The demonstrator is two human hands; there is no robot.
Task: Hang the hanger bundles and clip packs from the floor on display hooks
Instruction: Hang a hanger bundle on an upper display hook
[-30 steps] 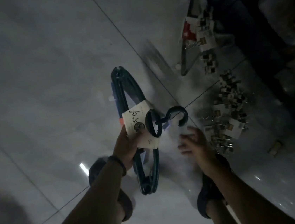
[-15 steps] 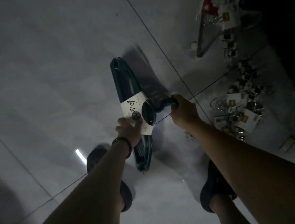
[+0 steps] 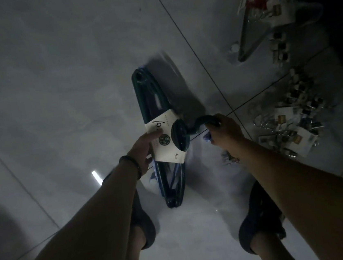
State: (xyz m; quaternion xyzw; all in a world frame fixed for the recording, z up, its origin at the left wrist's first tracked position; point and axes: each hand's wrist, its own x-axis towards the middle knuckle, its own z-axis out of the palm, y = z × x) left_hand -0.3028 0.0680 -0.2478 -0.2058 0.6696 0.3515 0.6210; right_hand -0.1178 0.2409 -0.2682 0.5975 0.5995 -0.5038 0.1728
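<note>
The white paper band (image 3: pixel 164 143) wrapping the dark hanger bundle (image 3: pixel 152 102) is showing a printed "5" near its lower edge, followed by tiny characters too small to read. Above it the band is carrying a looping handwritten-style mark and a round dark seal, both illegible in the dim light. The cards on the clip packs (image 3: pixel 291 135) lying on the floor (image 3: pixel 53 79) are bearing printing that is too dark and blurred to make out.
</note>
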